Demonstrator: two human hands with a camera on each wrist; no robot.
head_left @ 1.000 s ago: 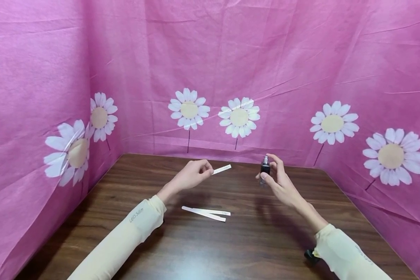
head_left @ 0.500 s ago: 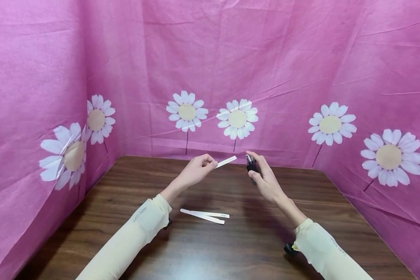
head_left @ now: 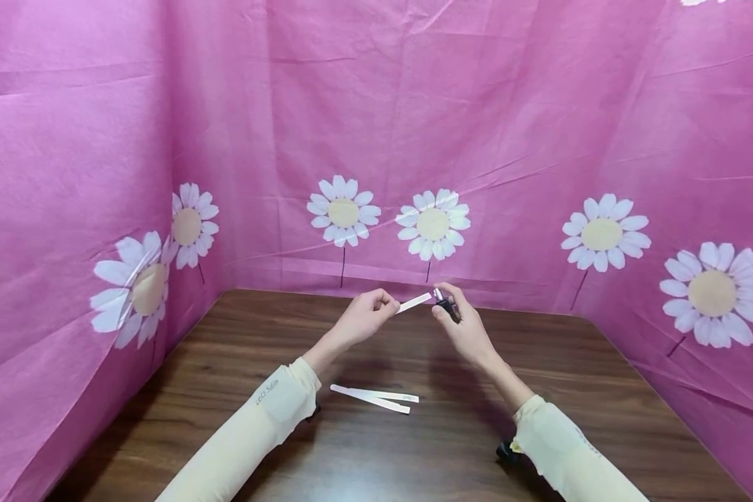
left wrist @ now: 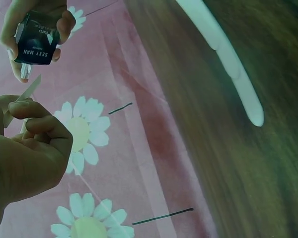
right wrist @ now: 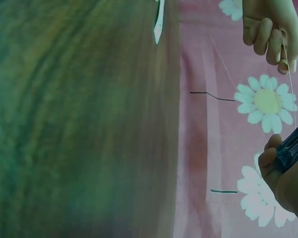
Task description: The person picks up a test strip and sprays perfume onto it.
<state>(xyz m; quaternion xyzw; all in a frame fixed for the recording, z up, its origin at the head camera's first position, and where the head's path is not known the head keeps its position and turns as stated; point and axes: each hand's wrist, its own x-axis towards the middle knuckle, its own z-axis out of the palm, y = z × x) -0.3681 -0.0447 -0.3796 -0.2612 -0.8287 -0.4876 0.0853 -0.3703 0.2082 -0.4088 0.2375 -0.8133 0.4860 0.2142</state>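
Observation:
My left hand pinches a white perfume test strip between thumb and fingers, its free end pointing right. Facing it, my right hand grips a small dark perfume bottle, tilted so that its silver spray nozzle sits just beside the strip's end. A finger lies at the top of the nozzle. In the left wrist view the bottle shows lettering on its dark face. Both hands are raised above the table. Two more white strips lie crossed on the wood below them.
The brown wooden table reaches back to a pink cloth with printed daisies, which also hangs along the left and right sides. A small black object shows under the right sleeve.
The right hand has brought the bottle leftward and tilted its nozzle toward the strip. My left hand has shifted slightly right with the strip. The two loose strips stay on the table.

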